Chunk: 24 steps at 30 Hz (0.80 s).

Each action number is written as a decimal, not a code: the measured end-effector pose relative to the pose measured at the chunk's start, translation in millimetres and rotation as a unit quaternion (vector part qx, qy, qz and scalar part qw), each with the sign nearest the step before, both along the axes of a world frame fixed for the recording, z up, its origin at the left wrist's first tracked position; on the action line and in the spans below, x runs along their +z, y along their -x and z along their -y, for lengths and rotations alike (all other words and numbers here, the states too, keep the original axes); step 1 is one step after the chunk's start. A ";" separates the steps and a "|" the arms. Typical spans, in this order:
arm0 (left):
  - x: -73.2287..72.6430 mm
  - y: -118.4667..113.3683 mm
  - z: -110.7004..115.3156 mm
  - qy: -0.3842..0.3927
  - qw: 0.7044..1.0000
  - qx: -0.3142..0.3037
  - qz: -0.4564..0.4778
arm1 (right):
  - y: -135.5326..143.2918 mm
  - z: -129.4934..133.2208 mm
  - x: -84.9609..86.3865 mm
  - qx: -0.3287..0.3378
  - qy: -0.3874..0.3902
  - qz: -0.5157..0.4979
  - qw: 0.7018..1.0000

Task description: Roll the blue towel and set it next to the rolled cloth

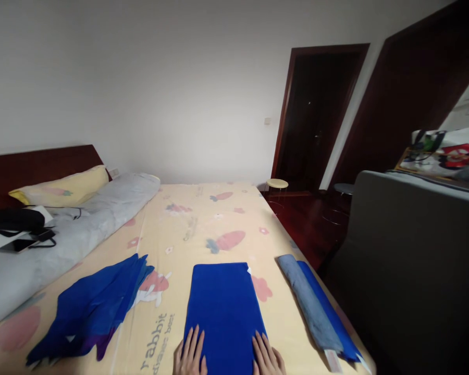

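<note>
- The left hand (191,353) is open, fingers spread a little, touching the near left edge of the flat blue cloth rectangle (224,312).
- The right hand (266,355) is open too, touching the cloth's near right edge.
- That cloth lies at twelve o'clock on the bed, on a pale yellow sheet (203,219) with pink pictures.
- At ten o'clock is a messy pile of dark blue cloths (97,299), with a purple bit.
- At two o'clock, a grey-blue cloth roll (310,304) lies beside a long, thin, bright blue cloth bundle (328,312).
- Farther off, toward eleven o'clock, are a puffy grey quilt (101,219) and a yellow pillow (68,187).
- Toward one o'clock stands a round yellow stool (277,184), near a dark door (310,120).
</note>
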<state>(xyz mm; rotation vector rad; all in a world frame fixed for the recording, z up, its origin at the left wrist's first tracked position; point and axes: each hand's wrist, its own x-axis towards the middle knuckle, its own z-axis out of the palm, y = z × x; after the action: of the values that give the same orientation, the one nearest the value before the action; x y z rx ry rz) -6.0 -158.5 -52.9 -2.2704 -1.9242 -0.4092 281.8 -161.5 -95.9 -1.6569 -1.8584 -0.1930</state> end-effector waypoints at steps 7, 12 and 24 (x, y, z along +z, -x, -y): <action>12.9 -3.2 6.9 -0.039 0.999 -0.003 0.015 | 0.3 5.9 17.2 0.009 0.012 0.007 1.000; 18.5 -8.3 14.8 -0.022 0.998 0.030 0.056 | -8.5 6.0 25.5 0.053 0.046 0.035 0.997; 39.5 -11.3 18.9 0.071 0.989 0.046 0.119 | 1.0 14.8 57.9 0.042 0.113 -0.016 0.993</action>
<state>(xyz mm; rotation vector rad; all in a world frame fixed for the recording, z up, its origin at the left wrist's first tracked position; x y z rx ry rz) 5.2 -177.4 -13.4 -2.2970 -2.2320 -0.5721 280.8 -176.3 -38.1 -1.7141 -1.9808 0.0816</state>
